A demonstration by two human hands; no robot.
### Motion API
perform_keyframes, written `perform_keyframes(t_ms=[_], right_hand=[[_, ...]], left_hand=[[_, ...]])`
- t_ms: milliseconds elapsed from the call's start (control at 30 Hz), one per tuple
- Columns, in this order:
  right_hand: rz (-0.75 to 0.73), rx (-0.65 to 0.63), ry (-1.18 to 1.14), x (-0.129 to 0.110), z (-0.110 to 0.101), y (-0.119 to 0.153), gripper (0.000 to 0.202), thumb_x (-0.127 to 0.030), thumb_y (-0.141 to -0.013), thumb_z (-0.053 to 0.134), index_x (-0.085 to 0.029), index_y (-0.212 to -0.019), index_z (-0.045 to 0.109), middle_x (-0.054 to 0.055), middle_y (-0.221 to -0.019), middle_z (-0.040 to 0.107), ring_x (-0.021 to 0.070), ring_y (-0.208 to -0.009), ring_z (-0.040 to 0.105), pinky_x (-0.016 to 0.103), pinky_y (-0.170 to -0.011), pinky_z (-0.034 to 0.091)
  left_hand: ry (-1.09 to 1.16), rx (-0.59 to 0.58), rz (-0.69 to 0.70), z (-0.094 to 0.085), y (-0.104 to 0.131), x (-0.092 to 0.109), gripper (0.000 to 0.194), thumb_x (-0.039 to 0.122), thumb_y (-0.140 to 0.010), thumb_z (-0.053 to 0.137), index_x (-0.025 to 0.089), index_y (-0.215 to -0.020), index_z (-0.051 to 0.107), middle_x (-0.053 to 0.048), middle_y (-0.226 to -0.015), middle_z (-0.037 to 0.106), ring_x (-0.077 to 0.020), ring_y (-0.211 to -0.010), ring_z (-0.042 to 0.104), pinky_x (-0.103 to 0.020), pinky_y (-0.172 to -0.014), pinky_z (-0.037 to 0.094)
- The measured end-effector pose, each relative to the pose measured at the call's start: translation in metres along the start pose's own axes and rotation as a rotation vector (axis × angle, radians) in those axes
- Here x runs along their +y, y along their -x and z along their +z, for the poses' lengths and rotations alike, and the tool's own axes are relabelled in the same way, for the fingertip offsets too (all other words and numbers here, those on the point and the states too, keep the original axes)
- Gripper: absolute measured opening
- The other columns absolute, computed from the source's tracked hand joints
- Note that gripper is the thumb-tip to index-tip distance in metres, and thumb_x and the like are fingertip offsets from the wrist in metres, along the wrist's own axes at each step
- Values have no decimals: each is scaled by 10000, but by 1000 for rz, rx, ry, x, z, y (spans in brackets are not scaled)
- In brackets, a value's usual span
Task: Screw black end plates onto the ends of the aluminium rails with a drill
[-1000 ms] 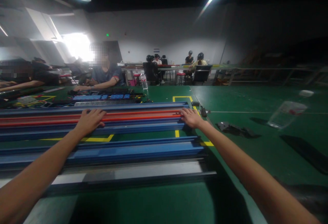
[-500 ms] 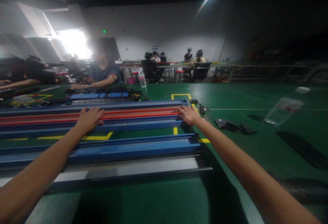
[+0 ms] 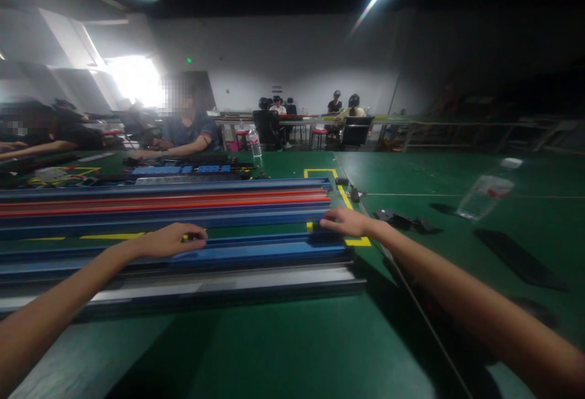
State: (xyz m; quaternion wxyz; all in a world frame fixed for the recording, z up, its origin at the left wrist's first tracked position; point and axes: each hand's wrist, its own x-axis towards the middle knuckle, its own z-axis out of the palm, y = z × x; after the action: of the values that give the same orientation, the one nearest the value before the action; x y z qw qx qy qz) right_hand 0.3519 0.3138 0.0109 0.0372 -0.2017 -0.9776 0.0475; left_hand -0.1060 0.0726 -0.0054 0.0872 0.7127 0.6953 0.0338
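Left hand (image 3: 172, 240) and right hand (image 3: 348, 222) have fingers (image 3: 332, 225) half-curled, holds unclear; the long blue metallic channel (image 3: 269, 252) by them looks stiff, best edge-gripped.

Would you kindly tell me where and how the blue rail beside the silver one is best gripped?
I'd probably take the blue rail from above, with two spaced grips over its far edge, one near the right end: it lies long and flat, green tabletop shows beyond that edge, and the silver rail sits close on the near side.
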Motion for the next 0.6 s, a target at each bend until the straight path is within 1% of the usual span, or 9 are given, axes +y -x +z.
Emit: perform_keyframes(t_ms=[33,100,133,200,267,333,467,600], right_hand=[[-23,-37,-13,-2,0,7,463,-549,-1009,426,-204,-1041,734,75,-984,754,217,-853,682,315,-775,499],[-38,-72,-12,-6,4,18,385,-496,-993,508,-187,-1054,730,85,-998,752,223,-891,687,326,-798,515],[-35,-77,-3,-8,7,21,348,-456,-996,523,-177,-1067,719,87,-1013,747,223,-919,686,341,-822,522],[-21,-77,20,-8,14,22,290,-393,-1012,525,-166,-1066,697,75,-1031,733,210,-946,683,381,-862,535],[-5,-78,48,-7,18,18,260,-380,-1012,542,-166,-1044,686,55,-1040,722,198,-945,682,415,-880,546],[14,-74,80,-5,20,14,243,-382,-997,576,-170,-1046,684,55,-1067,714,199,-955,680,430,-892,550],[61,-37,142,0,22,7,246,-376,-985,597,-170,-1098,672,66,-1122,698,213,-993,672,448,-903,552],[110,35,191,4,23,2,276,-388,-980,601,-173,-1144,657,77,-1175,677,229,-1034,658,467,-924,540]], left_hand=[[29,-25,3,1,6,-1,541,678,-863,527,284,-1178,725,-43,-1209,721,-262,-1061,677,-326,-923,523],[56,-50,9,7,12,-10,561,644,-847,563,275,-1250,691,-62,-1284,687,-284,-1139,651,-355,-984,501],[48,-40,-1,10,12,-16,549,625,-859,548,262,-1244,693,-72,-1279,688,-287,-1145,649,-363,-995,494],[8,-33,-17,18,8,-30,513,591,-885,501,229,-1171,724,-96,-1216,714,-294,-1124,658,-375,-988,493],[-36,-36,-25,25,3,-42,493,573,-885,487,216,-1109,742,-105,-1157,735,-297,-1093,672,-373,-971,498],[-64,-23,-23,30,0,-50,497,580,-885,483,214,-1098,743,-104,-1141,740,-293,-1084,677,-364,-968,497],[-125,54,-38,33,-3,-57,538,624,-876,479,224,-1136,728,-108,-1204,720,-302,-1136,659,-366,-984,489],[-183,99,-44,32,-6,-54,517,601,-876,485,220,-1138,718,-121,-1211,711,-312,-1150,647,-391,-990,483]])
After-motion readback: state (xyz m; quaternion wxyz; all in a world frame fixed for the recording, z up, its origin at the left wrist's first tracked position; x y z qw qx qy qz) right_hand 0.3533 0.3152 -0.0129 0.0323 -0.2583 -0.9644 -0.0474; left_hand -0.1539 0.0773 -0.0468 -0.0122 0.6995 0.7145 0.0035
